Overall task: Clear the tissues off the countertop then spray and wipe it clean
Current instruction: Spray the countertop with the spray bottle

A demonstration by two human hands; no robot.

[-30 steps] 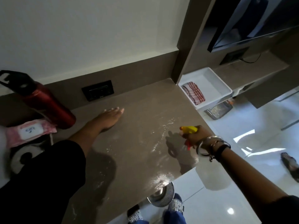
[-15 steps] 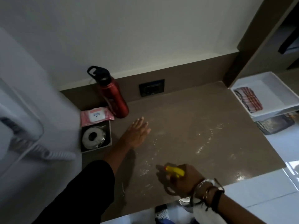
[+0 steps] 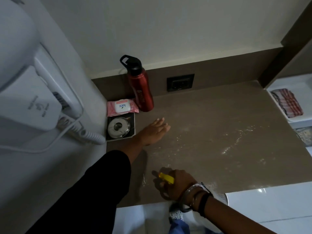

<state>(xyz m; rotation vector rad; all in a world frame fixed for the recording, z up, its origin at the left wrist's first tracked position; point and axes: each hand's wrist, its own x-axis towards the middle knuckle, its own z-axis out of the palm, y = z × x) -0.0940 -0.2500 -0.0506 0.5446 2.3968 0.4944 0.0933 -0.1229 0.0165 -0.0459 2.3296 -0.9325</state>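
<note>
Two hands: left hand (image 3: 156, 130) flat, fingers spread, beside the red bottle (image 3: 141, 88); right hand (image 3: 175, 186) grips the yellow-topped sprayer (image 3: 166, 178); white tray (image 3: 276, 85) holds striped cloth (image 3: 287, 103).

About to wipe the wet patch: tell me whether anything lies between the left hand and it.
Nothing visible does. The left hand lies flat on the countertop, with bare surface between it and the wet streaks. The bottle stands behind it, out of the path.

One red bottle (image 3: 141, 86); one wipes pack (image 3: 121, 106); one spray bottle (image 3: 166, 178); one wall socket (image 3: 180, 82); two hands.
</note>
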